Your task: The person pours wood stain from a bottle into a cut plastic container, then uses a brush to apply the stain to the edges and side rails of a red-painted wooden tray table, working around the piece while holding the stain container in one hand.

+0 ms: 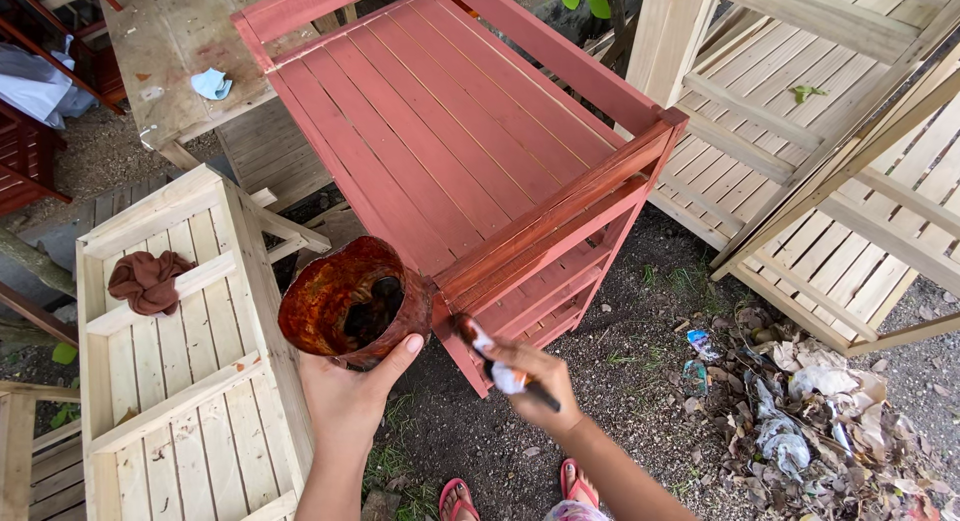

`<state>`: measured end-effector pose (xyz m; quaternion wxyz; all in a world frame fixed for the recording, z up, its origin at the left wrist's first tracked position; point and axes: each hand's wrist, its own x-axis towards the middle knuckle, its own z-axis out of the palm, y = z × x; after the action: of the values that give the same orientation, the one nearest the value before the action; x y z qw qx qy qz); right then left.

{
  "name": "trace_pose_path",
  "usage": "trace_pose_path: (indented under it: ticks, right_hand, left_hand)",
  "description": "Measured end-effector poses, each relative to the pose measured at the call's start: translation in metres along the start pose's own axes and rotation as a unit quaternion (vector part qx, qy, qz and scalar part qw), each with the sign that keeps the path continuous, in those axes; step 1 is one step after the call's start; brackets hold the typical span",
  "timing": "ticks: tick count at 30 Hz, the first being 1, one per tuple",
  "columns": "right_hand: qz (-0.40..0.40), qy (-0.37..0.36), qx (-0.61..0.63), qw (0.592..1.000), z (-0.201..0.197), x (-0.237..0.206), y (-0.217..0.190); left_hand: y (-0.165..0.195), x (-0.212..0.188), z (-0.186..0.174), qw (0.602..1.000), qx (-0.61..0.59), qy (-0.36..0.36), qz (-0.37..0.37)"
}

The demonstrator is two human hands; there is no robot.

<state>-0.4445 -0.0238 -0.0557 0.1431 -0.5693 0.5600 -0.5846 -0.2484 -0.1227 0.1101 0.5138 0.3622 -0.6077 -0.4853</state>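
My left hand (348, 393) holds a stain-coated round container (350, 303) from below, tilted so its dark reddish inside shows. My right hand (532, 377) grips a paintbrush (487, 353) whose reddish bristle end touches the near corner of a red-stained wooden slatted shelf unit (470, 141). The shelf lies on its back in front of me, its lower shelves facing the ground.
An unpainted wooden shelf unit (170, 361) stands at left with a brown rag (148, 279) on it. More bare wooden racks (820, 151) lean at right. A worn table (170, 41) sits behind. Litter and dry leaves (810, 411) lie on the dirt at right.
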Motion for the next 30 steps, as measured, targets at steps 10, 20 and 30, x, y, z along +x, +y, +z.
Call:
trace_pose_path:
  ticks: [10,20,30]
  right_hand:
    - [0.143,0.178,0.024,0.973,-0.015,0.005,0.03]
    - [0.024,-0.019,0.112,0.993,0.028,-0.004,0.012]
    - [0.252,0.18,0.06,0.949,0.004,-0.003,0.041]
  left_hand:
    - [-0.004,-0.003,0.005,1.0,0.004,-0.001,0.01]
    - [-0.005,0.001,0.006,0.999,0.04,0.0,-0.008]
    - [-0.01,-0.003,-0.005,0.999,0.024,0.029,0.006]
